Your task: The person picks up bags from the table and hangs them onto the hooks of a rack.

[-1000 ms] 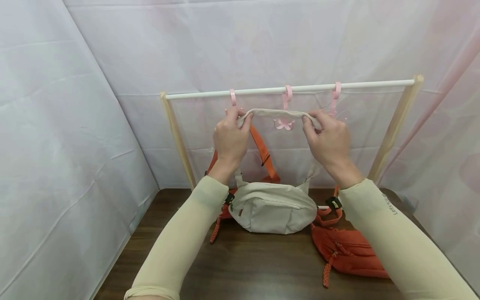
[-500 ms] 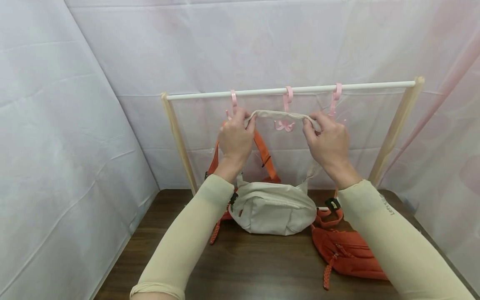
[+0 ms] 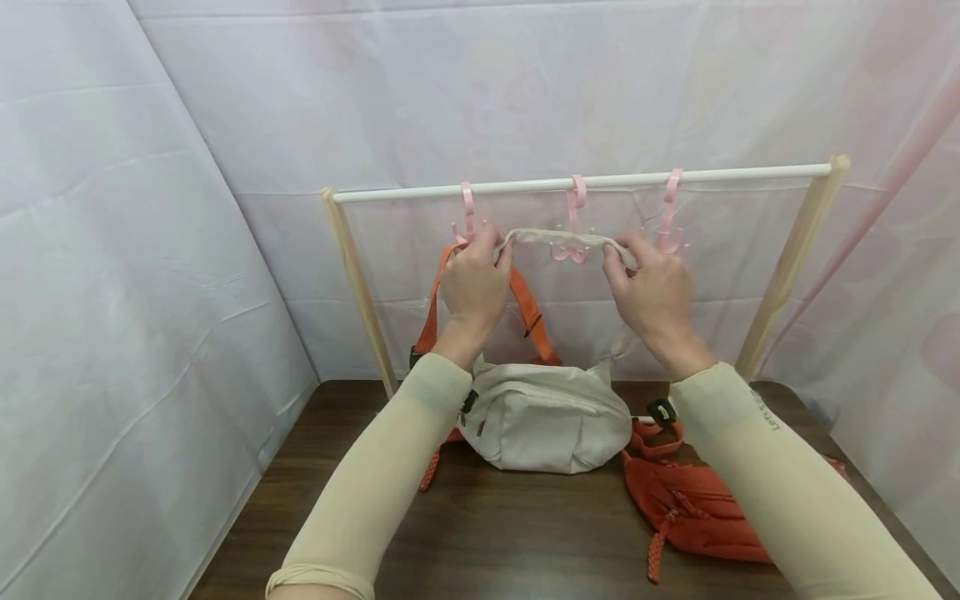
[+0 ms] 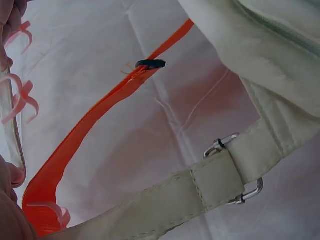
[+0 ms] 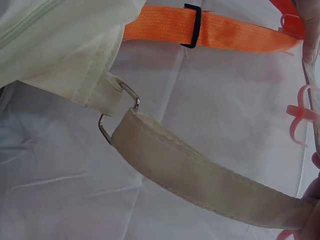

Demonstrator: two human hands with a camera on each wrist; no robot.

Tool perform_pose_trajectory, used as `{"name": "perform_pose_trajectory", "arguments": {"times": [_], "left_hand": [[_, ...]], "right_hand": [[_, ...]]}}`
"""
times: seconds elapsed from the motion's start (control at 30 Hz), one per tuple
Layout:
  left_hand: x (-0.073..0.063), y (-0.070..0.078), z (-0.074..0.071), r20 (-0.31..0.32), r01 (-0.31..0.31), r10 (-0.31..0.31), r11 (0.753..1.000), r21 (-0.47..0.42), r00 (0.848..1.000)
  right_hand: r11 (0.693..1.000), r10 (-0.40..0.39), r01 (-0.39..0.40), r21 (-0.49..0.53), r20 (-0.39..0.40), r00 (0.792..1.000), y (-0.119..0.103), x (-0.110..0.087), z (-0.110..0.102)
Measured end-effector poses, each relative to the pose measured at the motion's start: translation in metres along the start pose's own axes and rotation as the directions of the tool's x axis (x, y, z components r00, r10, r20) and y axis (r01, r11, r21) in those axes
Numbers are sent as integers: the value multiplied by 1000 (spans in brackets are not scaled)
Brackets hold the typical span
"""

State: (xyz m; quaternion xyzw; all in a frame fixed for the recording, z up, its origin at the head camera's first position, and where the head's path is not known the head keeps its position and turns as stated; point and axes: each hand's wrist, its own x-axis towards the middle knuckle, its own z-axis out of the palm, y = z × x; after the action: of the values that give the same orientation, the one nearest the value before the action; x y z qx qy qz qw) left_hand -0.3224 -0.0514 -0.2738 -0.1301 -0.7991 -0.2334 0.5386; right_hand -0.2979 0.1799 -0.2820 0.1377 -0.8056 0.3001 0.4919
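Note:
A cream waist bag [image 3: 551, 421] hangs by its strap [image 3: 558, 237] in the head view, its body low above the table. My left hand [image 3: 474, 287] pinches the strap on one side and my right hand [image 3: 655, 293] pinches it on the other, so a short slack span bridges them. That span passes across the pink middle hook [image 3: 577, 196], just above its lower prongs; whether it touches them I cannot tell. Metal rings join strap [image 5: 200, 175] and bag in the right wrist view. Behind my left hand, an orange strap [image 3: 528, 310] loops up to the left pink hook [image 3: 468, 204].
A white rod [image 3: 390, 192] on wooden posts [image 3: 791, 262] carries the hooks, including a right pink hook [image 3: 671, 208]. A red waist bag [image 3: 705, 508] lies at the right on the dark wooden table [image 3: 480, 542]. White curtain cloth [image 3: 187, 292] surrounds the space.
My left hand has shifted rightward, narrowing the distance between the hands. Both hands have come down slightly, and the held strap has dropped toward the middle hook's prongs.

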Motion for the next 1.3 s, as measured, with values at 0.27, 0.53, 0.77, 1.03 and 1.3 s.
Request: {"name": "perform_pose_trajectory", "arguments": {"times": [0.27,0.53,0.77,1.03,1.3], "left_hand": [[-8,-3,4,5,-4,4,1000,12,1000],[-21,-8,12,-16,25,-25,999,-29,1000],[-31,-12,15,-38,66,-69,995,-78,997],[-48,-19,18,8,150,-150,980,-131,989],[-65,-25,15,96,183,-170,971,-153,981]], "right_hand": [[1000,-10,10,3,-5,1000,6,-4,6],[1000,11,-11,-4,20,1000,10,-10,11],[1000,10,-10,-7,41,999,13,-14,15],[998,55,-55,-1,97,994,13,-23,18],[999,47,-48,0,128,991,15,-31,22]]}}
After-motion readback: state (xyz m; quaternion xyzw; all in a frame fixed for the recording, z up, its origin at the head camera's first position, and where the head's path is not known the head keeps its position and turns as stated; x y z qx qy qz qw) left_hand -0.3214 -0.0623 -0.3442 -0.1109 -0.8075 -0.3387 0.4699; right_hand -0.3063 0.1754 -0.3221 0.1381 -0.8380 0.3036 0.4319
